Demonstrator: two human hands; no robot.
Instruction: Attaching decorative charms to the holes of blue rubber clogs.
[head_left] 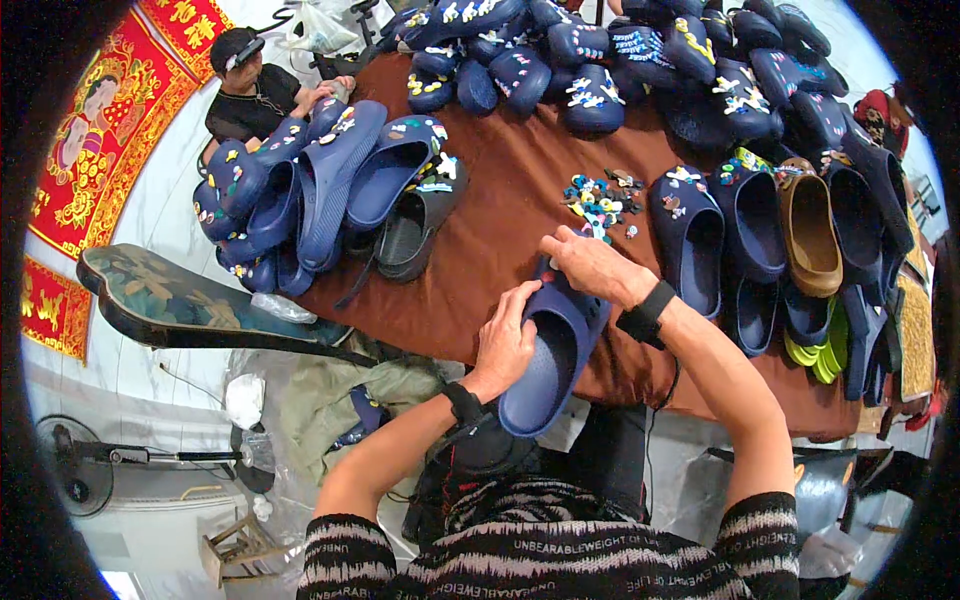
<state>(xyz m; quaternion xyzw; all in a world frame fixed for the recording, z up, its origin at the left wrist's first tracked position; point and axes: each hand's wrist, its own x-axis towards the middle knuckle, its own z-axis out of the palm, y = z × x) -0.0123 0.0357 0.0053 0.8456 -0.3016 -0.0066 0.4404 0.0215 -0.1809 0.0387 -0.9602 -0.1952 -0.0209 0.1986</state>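
Observation:
A dark blue clog [553, 362] lies toe-away at the near edge of the brown table [500, 210]. My left hand [505, 340] grips its left side wall. My right hand [592, 265] presses down on the clog's toe with its fingers bunched; whether it pinches a charm I cannot tell. Just beyond the toe lies a small heap of colourful shoe charms [602, 197].
Piles of blue clogs cover the table's left [320, 180], back [590, 50] and right [760, 220], with one brown clog [810, 230] and green soles [812, 355]. A person in black [255, 90] sits at the far left corner. A fan [75, 465] stands on the floor.

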